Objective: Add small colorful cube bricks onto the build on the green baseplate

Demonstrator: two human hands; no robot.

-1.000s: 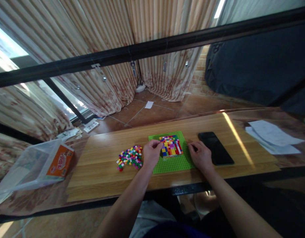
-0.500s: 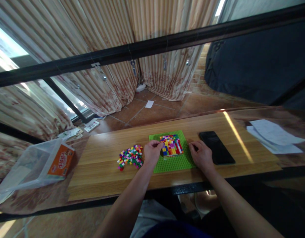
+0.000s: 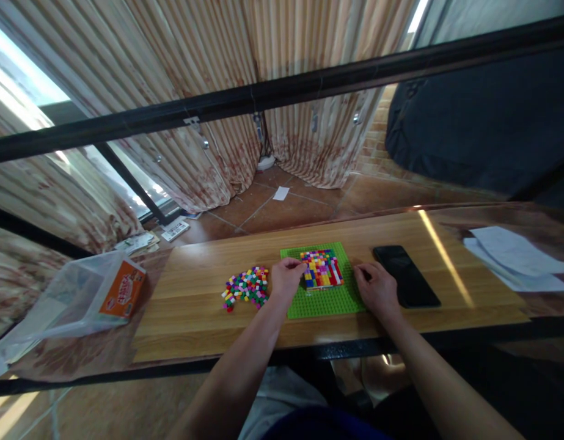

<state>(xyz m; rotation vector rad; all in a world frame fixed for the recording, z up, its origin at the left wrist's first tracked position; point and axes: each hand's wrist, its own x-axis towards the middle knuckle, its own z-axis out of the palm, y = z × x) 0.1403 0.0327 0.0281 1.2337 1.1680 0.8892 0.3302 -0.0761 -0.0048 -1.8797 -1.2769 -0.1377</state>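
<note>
A green studded baseplate [image 3: 322,301] lies on the wooden table [image 3: 194,318] in front of me. A block of small coloured bricks [image 3: 322,269] is built on its far half. My left hand [image 3: 286,280] rests at the plate's left edge, fingers pinched together against the left side of the built block; what they pinch is too small to name. My right hand [image 3: 377,289] lies curled on the plate's right edge, between the plate and a black phone [image 3: 406,276]. A loose pile of coloured bricks [image 3: 247,287] sits just left of my left hand.
A clear plastic tub with an orange label [image 3: 87,293] lies tipped at the table's left end. White papers [image 3: 515,256] lie at the far right. A black metal bar [image 3: 282,91] crosses above, with curtains and a tiled floor behind.
Both hands stay where they were at the baseplate. Only the camera has shifted slightly, moving everything a little to the right in view.
</note>
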